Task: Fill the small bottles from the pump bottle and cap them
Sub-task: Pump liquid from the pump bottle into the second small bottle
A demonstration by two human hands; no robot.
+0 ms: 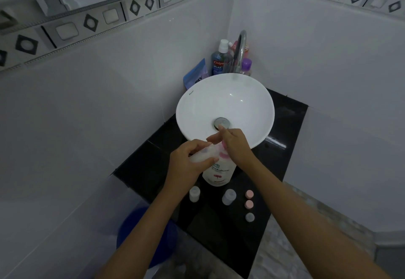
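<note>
A white pump bottle (219, 172) with a pink pump head stands on the black counter (219, 230) in front of the basin. My left hand (189, 165) grips a small clear bottle (202, 155), tilted against the pump's spout. My right hand (235, 145) rests flat on top of the pump head, covering most of it. Nearer me on the counter stand a small white-capped bottle (194, 193) and a small bluish bottle (229, 197). To their right lie two pink caps (249, 198) and a grey cap (249, 217).
A white round basin (225, 94) with a metal drain sits behind the pump bottle. A chrome tap (240, 51), a mouthwash bottle (220, 59) and other toiletries crowd the back corner. Tiled walls close in left and right. A blue bucket (144, 235) stands below the counter's left edge.
</note>
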